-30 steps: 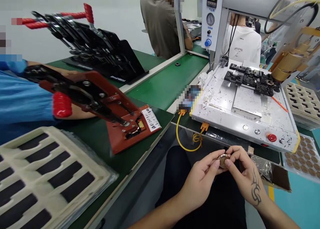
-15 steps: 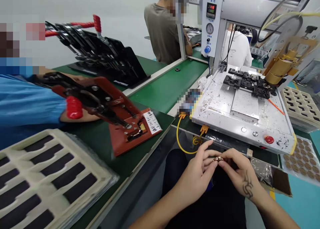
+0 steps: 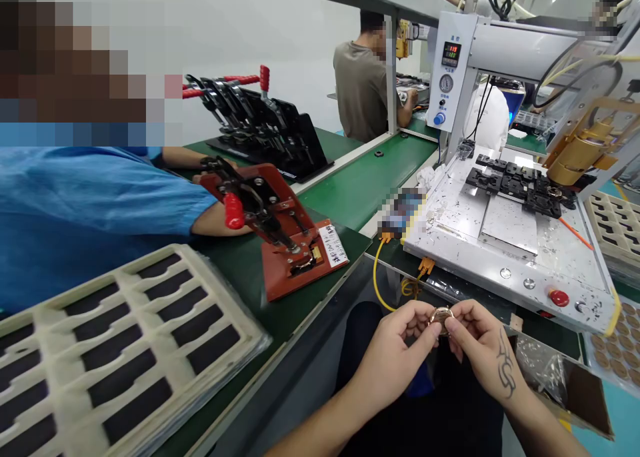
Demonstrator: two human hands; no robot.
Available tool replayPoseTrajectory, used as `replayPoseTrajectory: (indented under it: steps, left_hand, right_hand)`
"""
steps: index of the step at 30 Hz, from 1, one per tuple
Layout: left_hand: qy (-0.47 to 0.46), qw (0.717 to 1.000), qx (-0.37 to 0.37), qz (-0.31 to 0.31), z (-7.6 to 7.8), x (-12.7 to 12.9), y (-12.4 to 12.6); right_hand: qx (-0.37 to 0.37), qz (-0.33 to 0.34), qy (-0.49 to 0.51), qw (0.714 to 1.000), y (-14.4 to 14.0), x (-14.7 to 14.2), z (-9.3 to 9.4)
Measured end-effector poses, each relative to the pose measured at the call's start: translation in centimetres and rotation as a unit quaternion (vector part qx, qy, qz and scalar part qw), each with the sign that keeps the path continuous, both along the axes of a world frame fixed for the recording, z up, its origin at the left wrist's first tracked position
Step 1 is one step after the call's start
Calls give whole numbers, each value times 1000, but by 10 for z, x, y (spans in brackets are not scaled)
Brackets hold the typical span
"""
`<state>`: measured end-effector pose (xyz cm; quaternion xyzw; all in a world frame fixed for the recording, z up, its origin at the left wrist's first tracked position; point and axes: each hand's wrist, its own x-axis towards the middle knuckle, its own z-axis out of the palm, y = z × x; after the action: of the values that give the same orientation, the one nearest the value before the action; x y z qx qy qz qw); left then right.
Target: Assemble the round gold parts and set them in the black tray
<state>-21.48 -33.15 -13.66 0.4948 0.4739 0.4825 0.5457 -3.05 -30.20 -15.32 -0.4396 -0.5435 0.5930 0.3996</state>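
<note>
Above my lap, a small round metal part [image 3: 442, 319] with a shiny gold-toned rim, much like a watch case, is held between both hands. My left hand [image 3: 407, 337] pinches its left edge, thumb in front and fingers curled behind. On the opposite edge, my right hand [image 3: 473, 334] grips it between thumb and fingers. The part's face tilts up toward me; the fingertips hide some of its rim. Beyond the hands stands the white press machine [image 3: 505, 260], with black fixture blocks [image 3: 520, 185] on its bed under a brass-coloured cylinder [image 3: 575, 157].
A red toggle-clamp fixture [image 3: 300, 270] stands left on the green bench, near a cream tray [image 3: 165, 334] with dark slots. A person in a blue sleeve [image 3: 100, 210] sits beside it. Yellow cable [image 3: 377, 280] hangs ahead. At right are a cardboard box [image 3: 585, 394] and round brown pads [image 3: 617, 340].
The round part has turned from nearly edge-on to showing its face. My left fingers have curled in around it. The view has shifted, so the surroundings sit further right and lower.
</note>
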Motion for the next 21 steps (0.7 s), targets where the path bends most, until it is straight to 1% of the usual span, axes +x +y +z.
replayPoseTrajectory:
  steps: [2,3,5,6,7,9,11,12,13,14,15,16,17,19,20,21]
  left_hand:
    - [-9,1000,-6,-1,2,-2,0]
    - [-10,1000,-8,0,3,-4,1]
    - [-2,1000,-8,4,5,-7,2]
    - [8,1000,-5,10,5,-9,3]
    - [22,1000,-1,19,6,-10,3]
    - [51,998,10,44,9,-15,0]
    - [81,994,30,63,16,-22,-5]
    - [102,992,44,62,23,-28,-7]
    - [126,988,62,60,32,-36,-9]
    - [155,982,88,63,43,-46,-10]
    - [189,971,124,77,56,-58,-10]
    - [225,954,170,104,71,-73,-8]
    - [261,928,224,142,85,-90,-4]
    - [329,856,335,215,109,-127,9]
    - [357,825,373,230,117,-144,19]
    - [378,808,391,228,123,-160,29]
  right_hand:
    - [19,12,-5,1000,2,0,2]
    - [43,24,-12,999,4,1,3]
    - [129,75,-50,988,12,3,8]
    - [186,110,-81,973,17,4,11]
    - [246,147,-115,951,22,4,15]
    - [357,192,-167,899,32,2,21]
    - [442,199,-179,856,39,-4,24]
    - [471,191,-175,843,42,-9,25]
    - [490,177,-169,837,44,-14,26]
    - [499,162,-162,836,46,-19,26]
    - [497,146,-155,841,48,-24,27]
    - [486,132,-149,851,49,-29,28]
    - [469,121,-143,863,51,-34,30]
    - [430,113,-133,886,55,-43,35]
    - [412,112,-128,895,57,-46,38]
    - [396,111,-124,903,58,-49,40]
